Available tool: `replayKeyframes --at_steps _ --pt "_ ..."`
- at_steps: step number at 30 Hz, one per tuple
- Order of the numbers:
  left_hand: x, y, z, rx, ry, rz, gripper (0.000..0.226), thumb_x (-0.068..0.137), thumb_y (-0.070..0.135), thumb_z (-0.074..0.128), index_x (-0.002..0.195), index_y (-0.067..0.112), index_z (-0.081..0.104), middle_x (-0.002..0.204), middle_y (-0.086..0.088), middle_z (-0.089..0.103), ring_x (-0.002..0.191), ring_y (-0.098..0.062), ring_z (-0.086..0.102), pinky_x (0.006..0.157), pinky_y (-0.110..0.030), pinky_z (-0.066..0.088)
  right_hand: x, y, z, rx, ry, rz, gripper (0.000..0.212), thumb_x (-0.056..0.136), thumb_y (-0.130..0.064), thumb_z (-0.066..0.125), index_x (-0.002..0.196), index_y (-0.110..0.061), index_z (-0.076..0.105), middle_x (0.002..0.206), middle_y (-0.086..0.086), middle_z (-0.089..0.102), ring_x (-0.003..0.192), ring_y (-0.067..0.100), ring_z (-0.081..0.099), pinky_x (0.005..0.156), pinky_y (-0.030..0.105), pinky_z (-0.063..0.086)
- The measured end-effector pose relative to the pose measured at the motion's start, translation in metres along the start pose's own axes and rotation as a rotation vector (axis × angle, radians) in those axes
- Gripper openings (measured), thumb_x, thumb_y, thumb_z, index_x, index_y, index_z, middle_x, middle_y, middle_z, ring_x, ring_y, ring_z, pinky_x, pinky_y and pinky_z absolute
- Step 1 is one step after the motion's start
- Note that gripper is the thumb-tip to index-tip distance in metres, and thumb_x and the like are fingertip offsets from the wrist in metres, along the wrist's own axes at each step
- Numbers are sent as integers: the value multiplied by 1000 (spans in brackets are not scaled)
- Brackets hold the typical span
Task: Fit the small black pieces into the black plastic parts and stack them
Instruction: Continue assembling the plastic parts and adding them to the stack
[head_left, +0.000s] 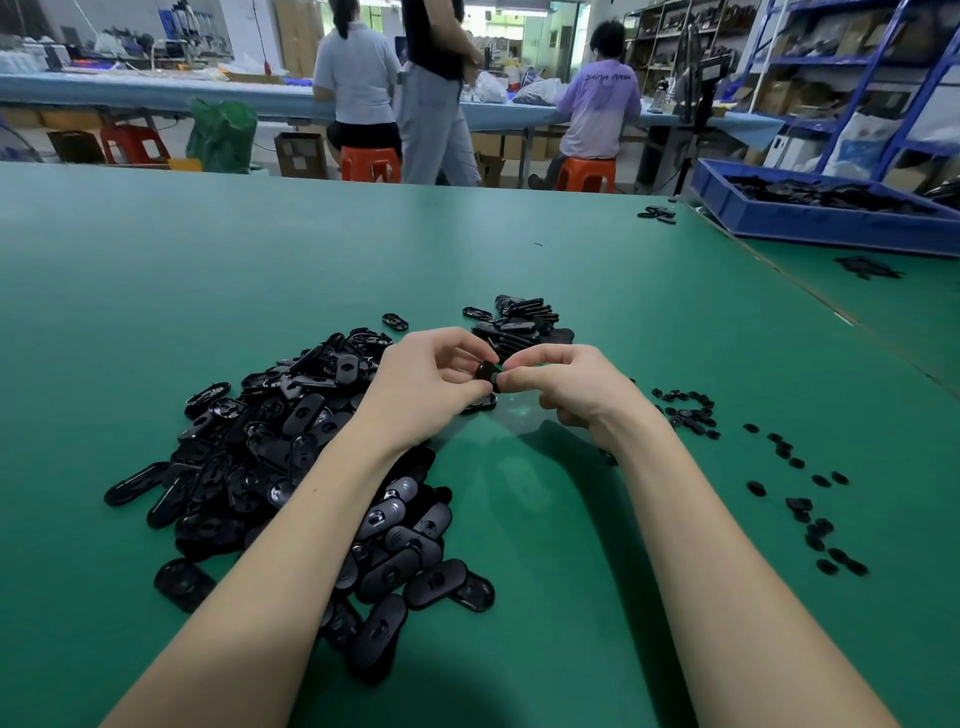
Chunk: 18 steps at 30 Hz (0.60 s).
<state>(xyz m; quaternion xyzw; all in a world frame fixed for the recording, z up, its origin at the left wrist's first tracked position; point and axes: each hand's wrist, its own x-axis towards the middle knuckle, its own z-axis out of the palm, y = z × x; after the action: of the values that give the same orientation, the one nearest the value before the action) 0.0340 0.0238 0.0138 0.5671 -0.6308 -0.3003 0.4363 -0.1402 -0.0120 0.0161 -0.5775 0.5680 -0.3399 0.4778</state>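
My left hand (428, 384) grips a black oval plastic part (485, 371) above the middle of the green table (260, 249). Facing it, my right hand (566, 387) pinches a small black piece (497, 383) against that part's end. A big loose heap of black oval parts (291, 467) lies under my left forearm. Behind my hands sits a smaller pile of black parts (519, 325). Several small black pieces (779, 467) lie scattered to the right of my right forearm.
A blue bin (810, 218) holding black parts stands at the far right, with a few loose parts (658, 213) beside it. Beyond the table's far edge, people sit and stand at another bench, on orange stools. Shelving stands at the back right.
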Motion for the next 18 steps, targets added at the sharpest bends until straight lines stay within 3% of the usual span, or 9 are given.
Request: replayKeyframes --at_steps 6,10,14,18 --pt "2 -1 -1 -98 23 -59 27 77 2 79 87 27 74 90 -4 77 85 -19 75 86 -28 58 -1 -1 -1 -34 19 -54 12 74 -33 89 77 -30 78 51 -21 57 44 0 43 38 11 29" --pt "3 1 -1 -146 -4 -53 26 79 1 75 86 26 74 80 4 75 73 -8 71 72 -16 52 -2 6 -7 11 -50 -95 15 76 -37 89 78 -28 78 64 -17 63 55 4 46 47 15 34" --pt "5 0 0 178 12 53 13 84 20 74 90 32 72 89 8 72 81 -9 69 78 -10 49 2 6 -7 -38 -48 -268 16 78 -26 89 78 -20 74 55 -15 56 49 0 47 50 9 36" --pt "4 -4 0 402 -4 91 9 86 33 71 94 37 71 84 21 68 88 -8 67 87 -33 54 4 2 -6 -191 -14 -308 15 78 -30 88 76 -24 74 63 -11 65 55 1 53 54 10 39"
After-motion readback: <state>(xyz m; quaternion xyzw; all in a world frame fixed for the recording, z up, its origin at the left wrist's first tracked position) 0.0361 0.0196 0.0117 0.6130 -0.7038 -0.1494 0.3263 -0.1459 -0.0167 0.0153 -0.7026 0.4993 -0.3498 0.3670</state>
